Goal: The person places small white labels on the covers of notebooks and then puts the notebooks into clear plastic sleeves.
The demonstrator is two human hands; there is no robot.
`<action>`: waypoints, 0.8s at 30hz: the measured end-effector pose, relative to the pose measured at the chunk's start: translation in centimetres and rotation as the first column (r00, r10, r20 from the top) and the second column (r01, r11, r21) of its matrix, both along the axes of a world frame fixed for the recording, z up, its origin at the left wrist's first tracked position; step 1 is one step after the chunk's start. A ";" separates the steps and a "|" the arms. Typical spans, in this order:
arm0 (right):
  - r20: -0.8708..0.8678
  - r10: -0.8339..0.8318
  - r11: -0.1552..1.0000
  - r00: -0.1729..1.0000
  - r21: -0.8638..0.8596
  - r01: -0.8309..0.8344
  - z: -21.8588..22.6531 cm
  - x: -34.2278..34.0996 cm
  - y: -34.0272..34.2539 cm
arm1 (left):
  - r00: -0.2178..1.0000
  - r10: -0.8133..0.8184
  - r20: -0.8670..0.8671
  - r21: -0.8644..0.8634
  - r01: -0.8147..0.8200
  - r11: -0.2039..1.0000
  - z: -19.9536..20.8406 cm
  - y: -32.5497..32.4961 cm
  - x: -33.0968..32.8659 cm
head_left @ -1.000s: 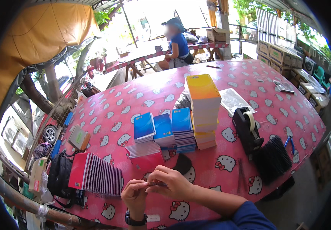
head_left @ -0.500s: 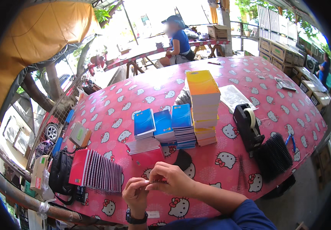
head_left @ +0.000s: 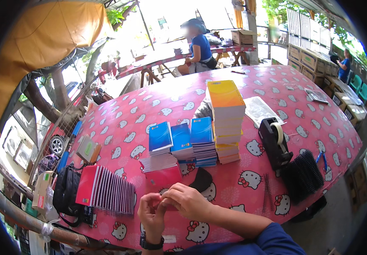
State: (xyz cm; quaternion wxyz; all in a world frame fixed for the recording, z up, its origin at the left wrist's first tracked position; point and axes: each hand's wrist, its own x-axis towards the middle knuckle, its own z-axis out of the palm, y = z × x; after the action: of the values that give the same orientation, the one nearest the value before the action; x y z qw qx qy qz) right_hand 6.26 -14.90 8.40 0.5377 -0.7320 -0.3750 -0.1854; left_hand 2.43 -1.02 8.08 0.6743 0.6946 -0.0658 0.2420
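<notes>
My two hands meet low at the near edge of the table (head_left: 277,127), which is covered in a pink cloth printed with white cats. My left hand (head_left: 151,214), watch on the wrist, has its fingers (head_left: 147,199) curled in, and my right hand (head_left: 187,202) lies over it from the right, fingers bent down onto the same spot. Both are pinched nearly shut on something small between them; it may be a bit of tape or a thin slip, but my own knuckles hide it and I cannot tell what it is.

The red notebook (head_left: 163,175) lies straight ahead of my fingertips, just beyond them, almost touching, its long axis running left to right across me. A small black cap-like piece (head_left: 202,180) sits just to its right. My right hand is the nearer of the two to both.

Further out stand three blue spiral pads (head_left: 181,138) on stacks, and a tall stack of orange-topped pads (head_left: 226,123) to their right. The black tape dispenser (head_left: 274,142) and a heap of black binding combs (head_left: 302,176) are off to my right, well apart from my hands. A fanned row of red notebooks (head_left: 104,189) lies to my left beside a black bag (head_left: 66,191)
</notes>
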 end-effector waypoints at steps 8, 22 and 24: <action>0.108 -0.268 0.922 0.957 -0.259 0.287 2.6 1.2 -2.8 | 0.992 0.093 0.079 0.235 -0.110 0.966 1.5 3.3 -0.2; -0.088 -0.219 0.888 0.972 -0.431 0.161 3.0 2.6 -6.1 | 0.512 0.761 0.398 -0.230 -0.747 0.623 12.0 24.1 0.5; -0.093 -0.212 0.896 0.973 -0.417 0.156 3.0 2.8 -6.3 | 0.606 0.648 0.461 0.344 -0.796 0.499 14.5 25.9 1.4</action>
State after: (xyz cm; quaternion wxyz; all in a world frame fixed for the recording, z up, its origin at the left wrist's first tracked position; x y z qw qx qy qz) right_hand 9.02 -21.20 11.39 0.3779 -0.8708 -0.2970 -0.1032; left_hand 3.79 24.91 22.57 0.2785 0.7695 0.0796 0.5691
